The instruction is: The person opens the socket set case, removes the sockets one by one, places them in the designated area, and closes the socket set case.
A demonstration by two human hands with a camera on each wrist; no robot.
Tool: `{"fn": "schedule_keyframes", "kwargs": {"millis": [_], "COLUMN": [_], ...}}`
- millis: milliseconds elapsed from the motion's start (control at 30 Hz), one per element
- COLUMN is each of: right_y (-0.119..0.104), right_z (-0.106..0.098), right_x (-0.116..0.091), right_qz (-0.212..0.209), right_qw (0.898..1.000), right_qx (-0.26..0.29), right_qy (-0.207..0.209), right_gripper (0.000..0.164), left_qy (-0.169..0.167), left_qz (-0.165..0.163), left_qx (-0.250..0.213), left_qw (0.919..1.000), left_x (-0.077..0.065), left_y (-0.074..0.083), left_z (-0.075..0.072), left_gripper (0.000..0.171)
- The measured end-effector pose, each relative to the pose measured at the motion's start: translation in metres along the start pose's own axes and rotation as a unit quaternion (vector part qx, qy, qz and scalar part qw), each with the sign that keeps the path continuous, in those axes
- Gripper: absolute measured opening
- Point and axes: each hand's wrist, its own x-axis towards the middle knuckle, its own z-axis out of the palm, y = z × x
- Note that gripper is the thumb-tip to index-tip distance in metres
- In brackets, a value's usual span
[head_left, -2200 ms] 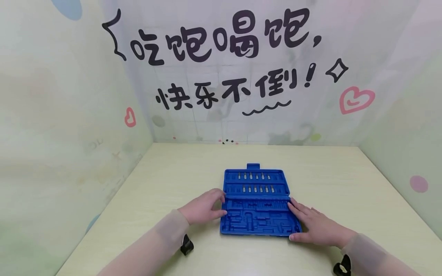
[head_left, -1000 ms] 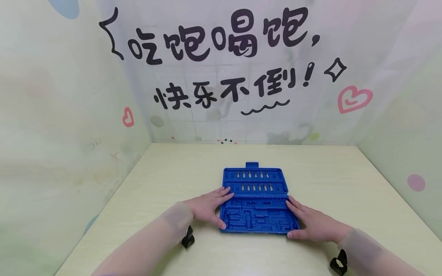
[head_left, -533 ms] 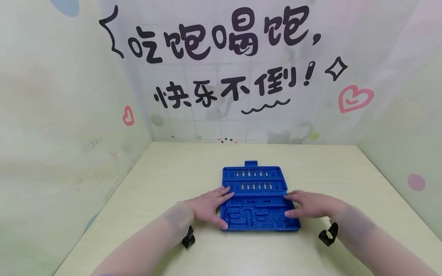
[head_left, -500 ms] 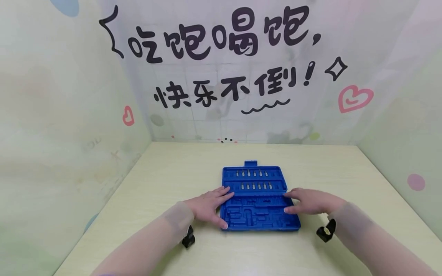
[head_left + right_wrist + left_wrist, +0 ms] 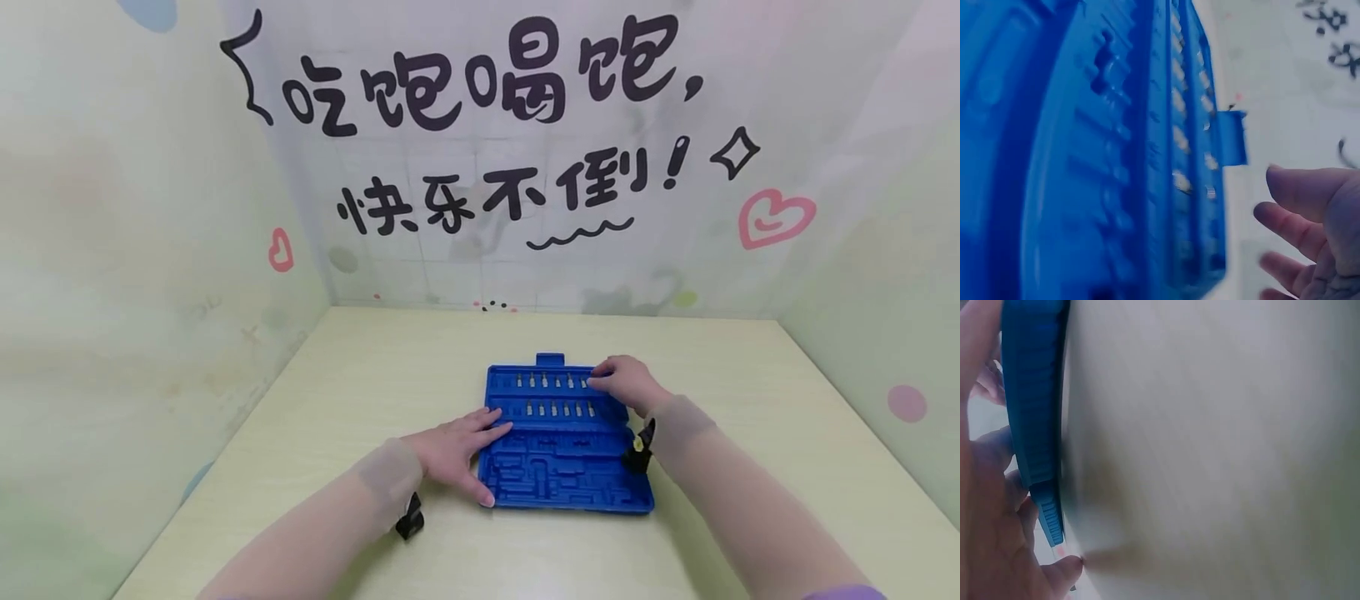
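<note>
A blue plastic case (image 5: 570,483) lies unfolded on the table, its lid toward the back with a latch tab (image 5: 551,359) at the far edge. Two rows of small silver bits (image 5: 555,409) stand in the lid, several in each. The near half has moulded recesses with no tools in them. My left hand (image 5: 453,454) rests on the case's left edge, fingers spread over the hinge area and thumb at the near corner. Over the lid's far right end is my right hand (image 5: 630,383), fingertips by the last bit of the back row; the right wrist view shows its fingers loosely bent, holding nothing.
The pale wooden table (image 5: 390,358) extends around the case. A printed cloth wall (image 5: 450,275) with black lettering stands behind it, with more cloth at both sides. Black wrist straps (image 5: 410,518) hang under the forearms.
My right hand has left the case's right edge and moved up and back to the lid's far right. My left hand, earlier at the left edge, spread onto it and has stayed there since.
</note>
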Motion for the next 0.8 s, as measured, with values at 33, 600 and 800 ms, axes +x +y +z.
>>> {"fn": "schedule_keyframes", "kwargs": {"millis": [33, 600, 800], "right_y": [0.002, -0.002, -0.008], "right_z": [0.003, 0.027, 0.032], "right_x": [0.003, 0.024, 0.026], "right_qz": [0.01, 0.16, 0.213], "right_qw": [1.0, 0.981, 0.969], "right_qx": [0.01, 0.103, 0.106], "right_qy": [0.007, 0.039, 0.069], "right_gripper": [0.039, 0.036, 0.04], "left_qy": [-0.001, -0.007, -0.01], "left_qz": [0.002, -0.006, -0.009], "left_qx": [-0.003, -0.048, -0.044], "left_qw": [1.0, 0.9988, 0.999], "left_x": [0.0, -0.003, -0.001], "left_y": [0.0, 0.003, 0.001], "left_z": [0.0, -0.002, 0.0], "left_gripper": [0.11, 0.109, 0.109]}}
